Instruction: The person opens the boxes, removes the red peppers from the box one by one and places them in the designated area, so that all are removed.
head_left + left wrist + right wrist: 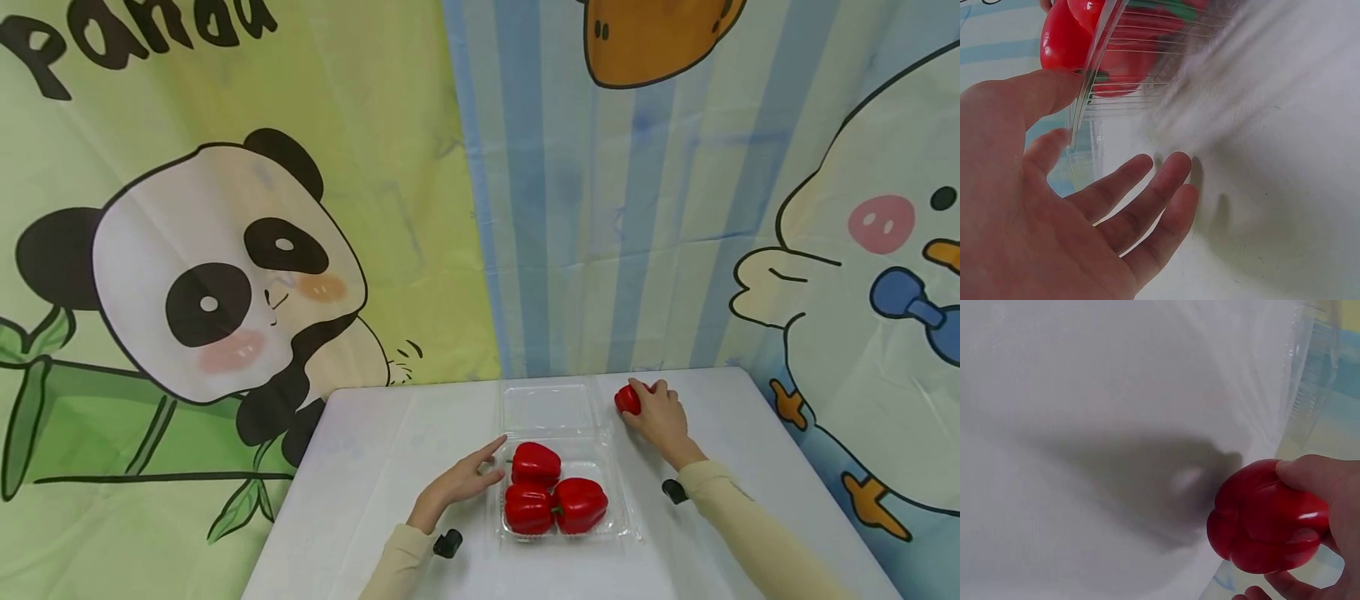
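My right hand grips a red bell pepper near the back right of the table, thumb on one side and fingers on the other. At the middle front, a clear plastic clamshell box lies with its lid laid back. Three red bell peppers sit in its base: one behind, one at front left and one at front right. Beside the box's left edge is my left hand, fingers spread. In the left wrist view its thumb and index finger are right at the box's rim.
The clear lid lies flat toward the table's back edge. A white table carries everything. Behind it hangs a cloth backdrop with a cartoon panda and a white bird. Small black cameras sit at both wrists.
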Tool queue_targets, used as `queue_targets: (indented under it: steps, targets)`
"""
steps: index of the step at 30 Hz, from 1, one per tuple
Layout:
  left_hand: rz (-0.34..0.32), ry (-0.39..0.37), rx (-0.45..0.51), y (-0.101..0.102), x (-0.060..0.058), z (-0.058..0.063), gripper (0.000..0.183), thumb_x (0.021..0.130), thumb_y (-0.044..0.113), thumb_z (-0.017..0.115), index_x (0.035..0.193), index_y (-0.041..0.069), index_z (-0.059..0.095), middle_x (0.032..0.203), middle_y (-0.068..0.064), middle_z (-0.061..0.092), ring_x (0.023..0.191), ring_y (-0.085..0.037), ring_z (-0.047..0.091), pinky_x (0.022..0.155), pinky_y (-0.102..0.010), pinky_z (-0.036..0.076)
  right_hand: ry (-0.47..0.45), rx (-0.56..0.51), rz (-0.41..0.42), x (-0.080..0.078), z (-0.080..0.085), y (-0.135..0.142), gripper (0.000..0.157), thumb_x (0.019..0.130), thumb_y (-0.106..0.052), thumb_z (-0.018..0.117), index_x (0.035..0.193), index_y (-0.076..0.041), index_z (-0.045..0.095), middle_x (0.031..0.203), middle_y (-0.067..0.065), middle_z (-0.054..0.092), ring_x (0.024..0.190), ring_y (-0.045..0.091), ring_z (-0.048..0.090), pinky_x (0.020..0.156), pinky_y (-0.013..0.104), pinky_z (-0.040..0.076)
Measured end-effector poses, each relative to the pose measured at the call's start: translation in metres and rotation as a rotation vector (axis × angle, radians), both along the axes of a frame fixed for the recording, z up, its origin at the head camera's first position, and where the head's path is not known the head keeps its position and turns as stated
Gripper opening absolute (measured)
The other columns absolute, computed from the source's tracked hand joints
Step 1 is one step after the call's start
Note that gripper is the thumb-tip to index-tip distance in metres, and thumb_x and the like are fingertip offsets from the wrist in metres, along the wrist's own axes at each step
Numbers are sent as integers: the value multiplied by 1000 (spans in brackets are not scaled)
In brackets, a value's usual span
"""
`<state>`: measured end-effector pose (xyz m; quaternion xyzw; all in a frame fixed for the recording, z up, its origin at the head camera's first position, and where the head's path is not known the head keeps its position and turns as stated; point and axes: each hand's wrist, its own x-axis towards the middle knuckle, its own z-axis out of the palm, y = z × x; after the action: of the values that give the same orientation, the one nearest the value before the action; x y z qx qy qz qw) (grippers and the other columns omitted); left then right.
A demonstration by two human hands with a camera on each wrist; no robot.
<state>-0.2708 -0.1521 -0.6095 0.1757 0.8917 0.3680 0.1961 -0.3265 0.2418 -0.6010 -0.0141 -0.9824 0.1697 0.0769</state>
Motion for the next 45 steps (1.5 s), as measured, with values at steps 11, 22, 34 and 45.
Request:
queue_targets:
  steps: [11, 22, 34, 45]
  targets:
    - [24, -22, -1, 1, 0, -1, 67, 98, 40, 61, 158, 37, 31, 143, -17, 56, 125, -38, 57, 102, -64, 47, 7, 23, -80, -4, -6, -12, 71, 84, -23, 79, 143, -4, 46, 127, 38, 43, 115, 58, 44, 93, 67, 48]
    - [22, -23, 1, 0, -1, 0, 67, 98, 41, 61, 158, 37, 30, 143, -17, 55, 126, -38, 57, 102, -64, 46, -57, 69, -131, -4, 0, -15, 71, 87, -27, 76, 144, -2, 43, 127, 40, 40, 113, 59, 45, 95, 68, 45]
    - [17, -18, -1, -1, -1, -3, 66, 99, 41, 60, 158, 37, 30, 143, -17, 56, 123, -37, 59, 102, -63, 48, -68, 76, -96, -4, 0, -11, 80, 86, -33, 75, 151, -4, 36, 130, 40, 40, 116, 59, 43, 96, 69, 45]
    - [8, -7, -3, -2, -2, -5, 65, 99, 41, 58, 158, 37, 30, 142, -18, 56, 123, -36, 59, 103, -63, 46, -101, 68, -82, -6, -1, -4, 84, 86, -33, 76, 152, -4, 33, 131, 40, 39, 117, 58, 41, 96, 69, 45]
